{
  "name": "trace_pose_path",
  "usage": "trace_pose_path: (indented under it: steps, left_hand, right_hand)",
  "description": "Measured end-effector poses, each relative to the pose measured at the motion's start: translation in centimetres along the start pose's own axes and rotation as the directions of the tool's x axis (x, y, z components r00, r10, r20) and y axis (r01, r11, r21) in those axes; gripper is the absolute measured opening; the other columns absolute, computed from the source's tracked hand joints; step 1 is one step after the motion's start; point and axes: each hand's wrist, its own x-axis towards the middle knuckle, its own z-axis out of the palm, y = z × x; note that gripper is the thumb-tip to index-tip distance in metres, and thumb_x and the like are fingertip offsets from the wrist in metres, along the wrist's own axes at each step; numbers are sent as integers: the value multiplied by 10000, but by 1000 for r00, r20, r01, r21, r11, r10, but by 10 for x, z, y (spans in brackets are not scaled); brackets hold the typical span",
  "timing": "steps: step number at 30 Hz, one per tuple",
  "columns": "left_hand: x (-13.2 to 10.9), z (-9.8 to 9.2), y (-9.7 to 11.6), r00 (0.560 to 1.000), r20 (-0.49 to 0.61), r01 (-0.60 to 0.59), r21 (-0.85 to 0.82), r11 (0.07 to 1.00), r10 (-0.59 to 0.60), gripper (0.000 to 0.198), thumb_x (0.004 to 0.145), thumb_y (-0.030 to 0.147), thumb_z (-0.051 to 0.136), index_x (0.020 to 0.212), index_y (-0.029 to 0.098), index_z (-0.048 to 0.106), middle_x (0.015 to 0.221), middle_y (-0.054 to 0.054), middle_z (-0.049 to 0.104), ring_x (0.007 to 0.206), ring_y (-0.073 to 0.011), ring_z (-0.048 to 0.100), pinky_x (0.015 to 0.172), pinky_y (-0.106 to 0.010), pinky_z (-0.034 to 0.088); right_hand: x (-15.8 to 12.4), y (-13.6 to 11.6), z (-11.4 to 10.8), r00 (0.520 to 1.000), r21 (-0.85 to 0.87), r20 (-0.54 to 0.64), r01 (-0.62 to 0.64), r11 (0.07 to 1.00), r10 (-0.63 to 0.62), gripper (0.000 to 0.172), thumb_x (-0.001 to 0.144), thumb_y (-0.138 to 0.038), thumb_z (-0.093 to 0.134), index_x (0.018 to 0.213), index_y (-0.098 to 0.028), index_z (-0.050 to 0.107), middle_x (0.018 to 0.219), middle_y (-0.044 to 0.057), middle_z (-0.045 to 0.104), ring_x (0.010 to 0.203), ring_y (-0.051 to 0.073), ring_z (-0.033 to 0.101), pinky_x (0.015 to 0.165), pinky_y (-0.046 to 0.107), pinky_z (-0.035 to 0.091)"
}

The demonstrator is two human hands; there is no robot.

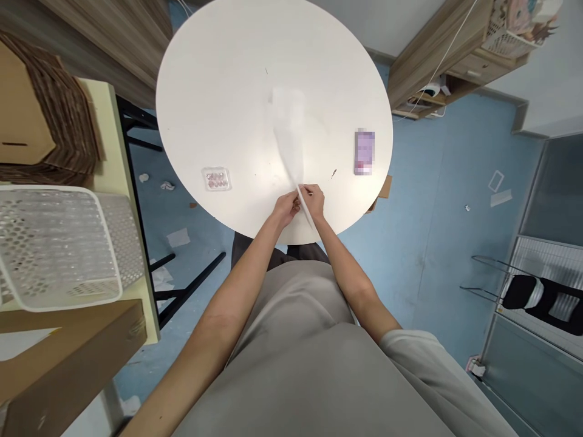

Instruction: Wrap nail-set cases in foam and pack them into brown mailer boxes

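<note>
A thin, translucent white sheet, like plastic film or a flat bag (289, 130), stretches from the middle of the round white table (218, 73) toward its near edge, where it narrows and twists between my hands. My left hand (286, 208) is closed at its near left side, fingertips curled at the edge. My right hand (314, 199) pinches the sheet from the right, and a narrow strip hangs past it toward me. Left of my hands lies a small clear plastic box (216, 179) with several pinkish pieces inside. A purple, pixelated rectangular item (364, 152) lies to the right.
At left, a pale side table (149, 285) bears a white perforated basket (130, 243) of clear plastic items, stacked cardboard (27, 109) and a brown box (91, 358). A wooden cabinet (437, 54) stands back right. Paper scraps (178, 237) dot the blue floor.
</note>
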Motion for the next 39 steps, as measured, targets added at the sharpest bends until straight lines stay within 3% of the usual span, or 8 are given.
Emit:
trace_pose_path:
  steps: [7, 14, 20, 23, 27, 32, 35, 39]
  left_hand:
    - [-2, -20, 9, 985, -130, -111, 30, 993, 114, 236, 820, 326, 937, 884, 209, 742, 868, -44, 745, 836, -169, 681, 814, -296, 572]
    - [-2, -42, 26, 994, 31, -104, 30, 994, 103, 358, 658, 270, 931, 834, 217, 623, 861, -35, 708, 890, -228, 722, 853, -359, 613]
    - [7, -59, 23, 933, -190, -238, 305, 922, 304, 404, 603, 116, 836, 849, 241, 542, 899, 22, 645, 838, -158, 622, 780, -279, 553]
    - [7, -70, 20, 896, -136, -284, 557, 780, 423, 409, 679, 120, 812, 1053, 236, 692, 1159, -43, 727, 922, -191, 651, 883, -346, 590]
    - [2, -80, 16, 836, 27, -331, 822, 463, 548, 416, 841, 100, 677, 1232, 203, 776, 1381, -118, 736, 1015, -250, 726, 1074, -464, 597]
    - [-8, -80, 8, 735, 357, -460, 887, 37, 576, 666, 968, 48, 472, 1599, 189, 632, 1714, -157, 561, 1525, -317, 604, 1178, -471, 590]
    - [-9, -81, 5, 742, 399, -450, 892, -40, 539, 780, 959, 38, 458, 1721, 193, 496, 1789, -144, 487, 1589, -317, 551, 1175, -469, 614]
    - [-6, -81, 6, 815, 357, -398, 917, -7, 457, 859, 908, 58, 535, 1754, 182, 449, 1814, -155, 447, 1494, -355, 637, 1174, -519, 630]
  right_hand:
    - [4, 4, -9, 998, -57, -50, 32, 998, -35, 523, 1104, -658, 529, 1024, -224, 810, 1069, 88, 759, 1057, 251, 681, 1003, 381, 574]
    - [9, 15, -35, 992, -149, -117, 22, 989, -40, 645, 1121, -782, 361, 834, -260, 607, 780, 10, 591, 782, 209, 554, 785, 332, 521]
    - [3, 20, -46, 991, -240, -121, 25, 970, -56, 510, 1145, -634, 385, 890, -248, 601, 813, 10, 644, 774, 195, 573, 767, 298, 474]
    - [-2, 21, -45, 995, -288, -95, 14, 958, -43, 405, 1140, -523, 438, 879, -252, 587, 829, 4, 654, 777, 189, 569, 749, 292, 444]
    - [-9, 24, -41, 996, -350, -93, -30, 936, -2, 362, 1133, -445, 468, 828, -261, 531, 806, -4, 638, 749, 184, 542, 719, 291, 409]
    - [-14, 29, -34, 993, -407, -115, -78, 910, 34, 361, 1143, -445, 472, 839, -261, 536, 821, 7, 658, 744, 193, 565, 702, 291, 393]
    - [-13, 30, -32, 989, -427, -136, -114, 897, 61, 355, 1149, -449, 480, 856, -260, 546, 852, 17, 686, 754, 201, 588, 706, 295, 386]
    - [-7, 27, -33, 984, -423, -149, -148, 894, 92, 344, 1147, -439, 516, 853, -262, 526, 911, 33, 728, 790, 210, 623, 714, 299, 384]
